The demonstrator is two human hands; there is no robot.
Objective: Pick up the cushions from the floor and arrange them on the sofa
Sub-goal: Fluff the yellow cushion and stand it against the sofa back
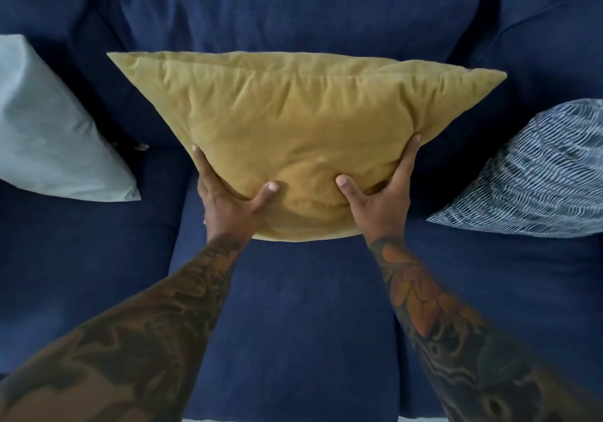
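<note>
Free blue seat in front of the yellow cushion (pixel 293 134), down to the front edge of the sofa (pixel 293 323); narrow strips of seat open at both sides, between it and the two neighbours. Grey cushion (pixel 55 134) at the left, leaning on the backrest, cut off by the frame edge. Striped cushion (pixel 535 173) at the right (blue and white wavy lines), also cut off at the frame edge.

Yellow cushion in the middle of the sofa, upright against the backrest, grasped at the lower part by both hands — left hand (pixel 225 199) at the lower left, right hand (pixel 381 196) at the lower right, thumbs pressed into the front face, other fingers mostly hidden behind. Lower corners of the cushion covered by the hands; contact of its bottom edge with the seat hard to judge.

Yellow fabric soft, velvet-like, wrinkled and dented around the thumbs. Sofa cloth dark blue, finely woven. Forearms bare, tattooed — only a pale sliver of floor at the bottom.
</note>
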